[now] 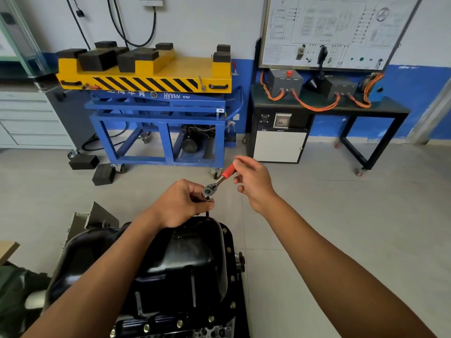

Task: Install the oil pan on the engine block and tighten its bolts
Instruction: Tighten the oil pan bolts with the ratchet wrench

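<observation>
The black oil pan (183, 264) lies low in the middle of the view, its deep belly facing up. It sits on the engine block (217, 332), of which only a grey strip shows at the bottom edge. Brass-coloured bolts (229, 250) stand in the flange along its right side and its near side. The work is at the far end of the pan, where a thin extension bar (207, 213) stands nearly upright and goes down to the rim. The bolt under it is hidden. The left hand (183, 203) is the nearer 1 to this bolt, and its fingers are curled round the bar just under the head of the ratchet wrench (208, 190). From this head the red handle (228, 172) runs away and to the right, almost level. The right hand (253, 184) pinches its far end between thumb and forefinger, and its other fingers are loosely bent and hold nothing. I judge that the next swing must turn this handle around the upright bar while the left hand keeps the bar straight over the bolt.
</observation>
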The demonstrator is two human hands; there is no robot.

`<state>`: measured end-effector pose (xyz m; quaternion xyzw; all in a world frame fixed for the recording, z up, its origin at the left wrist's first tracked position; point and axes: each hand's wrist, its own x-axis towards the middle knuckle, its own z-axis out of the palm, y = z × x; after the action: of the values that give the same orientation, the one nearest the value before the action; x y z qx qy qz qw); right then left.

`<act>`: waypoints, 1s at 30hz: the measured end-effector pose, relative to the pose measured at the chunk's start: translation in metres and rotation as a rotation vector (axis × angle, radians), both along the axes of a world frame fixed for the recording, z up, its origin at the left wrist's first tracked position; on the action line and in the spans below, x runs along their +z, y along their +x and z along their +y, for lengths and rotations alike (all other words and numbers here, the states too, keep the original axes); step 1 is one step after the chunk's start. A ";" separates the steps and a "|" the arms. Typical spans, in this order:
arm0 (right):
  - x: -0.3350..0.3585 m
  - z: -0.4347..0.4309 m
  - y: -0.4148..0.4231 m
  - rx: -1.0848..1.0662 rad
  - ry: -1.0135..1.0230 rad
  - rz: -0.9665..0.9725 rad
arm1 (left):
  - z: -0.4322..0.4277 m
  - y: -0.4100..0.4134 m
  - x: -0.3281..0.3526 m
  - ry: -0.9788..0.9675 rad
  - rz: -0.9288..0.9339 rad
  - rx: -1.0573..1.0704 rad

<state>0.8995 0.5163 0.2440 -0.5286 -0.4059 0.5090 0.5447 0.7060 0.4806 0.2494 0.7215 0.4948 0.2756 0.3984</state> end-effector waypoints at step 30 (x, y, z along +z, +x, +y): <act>-0.025 -0.085 0.017 -0.214 0.105 0.044 | -0.003 0.001 -0.001 -0.082 -0.052 0.070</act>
<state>0.9167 0.4317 0.2189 -0.5282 -0.3613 0.4376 0.6317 0.7069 0.4776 0.2481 0.6794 0.5200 0.2876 0.4305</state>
